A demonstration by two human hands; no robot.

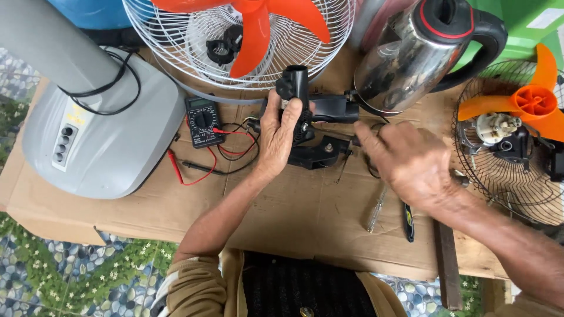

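Black plastic fills the left hand (281,136), which is wrapped around a fan neck bracket (305,111) standing on the cardboard sheet (294,205); its lower part is hidden behind the palm. Just right of that hold, the right hand (411,161) is curled over something I cannot make out, one finger pointing at the bracket. Left of the grasp lies a multimeter (202,120) with red leads. Nearer the body, a screwdriver (376,208) lies partly under the right wrist. Beyond the bracket, a steel kettle (411,53) is cut off.
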